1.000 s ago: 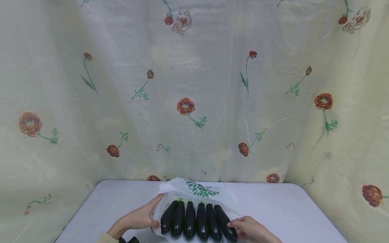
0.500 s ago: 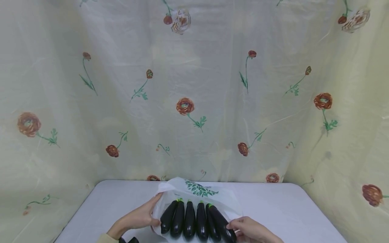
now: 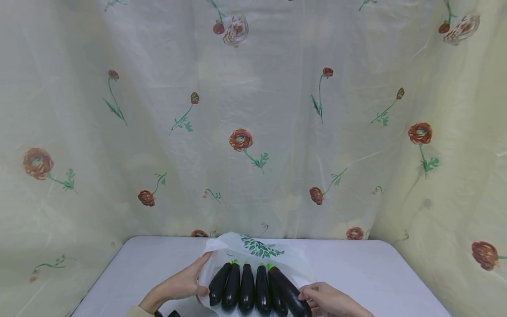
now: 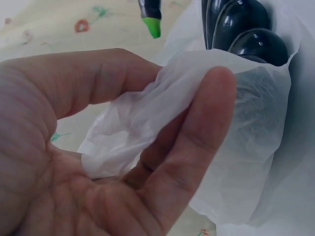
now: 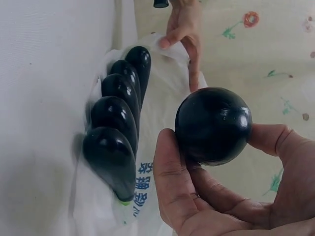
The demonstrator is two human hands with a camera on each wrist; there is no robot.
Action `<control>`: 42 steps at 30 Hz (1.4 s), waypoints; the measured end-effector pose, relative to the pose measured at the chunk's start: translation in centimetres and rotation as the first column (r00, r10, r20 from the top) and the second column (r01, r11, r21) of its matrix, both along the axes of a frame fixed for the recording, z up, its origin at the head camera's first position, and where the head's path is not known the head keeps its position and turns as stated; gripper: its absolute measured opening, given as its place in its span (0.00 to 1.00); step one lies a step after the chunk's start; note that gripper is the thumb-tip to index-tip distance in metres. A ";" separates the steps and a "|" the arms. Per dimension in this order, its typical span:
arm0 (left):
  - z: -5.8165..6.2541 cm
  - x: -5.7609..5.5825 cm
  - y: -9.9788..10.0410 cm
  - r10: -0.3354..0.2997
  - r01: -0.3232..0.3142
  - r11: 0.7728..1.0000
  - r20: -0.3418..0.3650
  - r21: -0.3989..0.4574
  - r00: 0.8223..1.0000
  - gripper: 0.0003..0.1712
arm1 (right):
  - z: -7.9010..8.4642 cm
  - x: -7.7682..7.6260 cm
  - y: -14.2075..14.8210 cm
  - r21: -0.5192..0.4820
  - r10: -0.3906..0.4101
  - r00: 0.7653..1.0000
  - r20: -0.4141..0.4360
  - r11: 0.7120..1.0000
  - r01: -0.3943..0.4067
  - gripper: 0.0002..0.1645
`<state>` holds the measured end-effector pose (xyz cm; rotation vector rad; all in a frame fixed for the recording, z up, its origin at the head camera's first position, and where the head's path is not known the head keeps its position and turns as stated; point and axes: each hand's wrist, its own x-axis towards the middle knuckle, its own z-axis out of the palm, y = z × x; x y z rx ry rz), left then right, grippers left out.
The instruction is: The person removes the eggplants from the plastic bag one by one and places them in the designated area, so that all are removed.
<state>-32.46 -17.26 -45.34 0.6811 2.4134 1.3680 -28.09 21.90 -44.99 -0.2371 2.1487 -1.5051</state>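
Note:
A white plastic bag (image 3: pixel 261 246) with a green leaf print lies spread on the table, several dark glossy eggplants (image 3: pixel 247 288) side by side on it. At the bag's left edge, my left hand (image 3: pixel 186 281) pinches the film, bunched between thumb and fingers in the left wrist view (image 4: pixel 142 118). My right hand (image 3: pixel 326 299) grips the rightmost eggplant (image 3: pixel 288 290) near its rounded end. In the right wrist view this eggplant (image 5: pixel 214 125) is raised above the row, end toward the camera. Its green stem end slants left across the neighbouring eggplant.
The white table (image 3: pixel 356 268) reaches out on both sides of the bag. Behind it and along the sides hangs a flower-printed curtain (image 3: pixel 253 110). Blue lettering (image 5: pixel 142 187) shows on the bag in the right wrist view.
The rightmost eggplant has come up off the row in my right hand, its stem end swinging left over its neighbour. That hand shifts slightly right; my left hand stays put on the bag.

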 end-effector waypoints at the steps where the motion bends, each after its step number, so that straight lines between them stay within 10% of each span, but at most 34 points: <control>1: -0.1 0.0 0.0 0.000 0.000 1.000 -0.003 -0.002 1.000 0.63 | 0.1 0.0 0.1 -0.017 -0.002 1.000 0.006 1.000 0.003 0.26; 24: -0.1 -0.1 -0.1 -0.015 0.015 1.000 -0.035 -0.011 0.999 0.63 | 1.6 -1.9 4.5 -0.280 -0.073 0.997 -0.030 0.958 0.062 0.17; 42: 0.2 0.1 -0.1 -0.002 0.001 1.000 -0.031 -0.020 1.000 0.62 | 0.3 -4.1 8.1 -0.233 -0.223 0.975 -0.009 0.949 0.215 0.26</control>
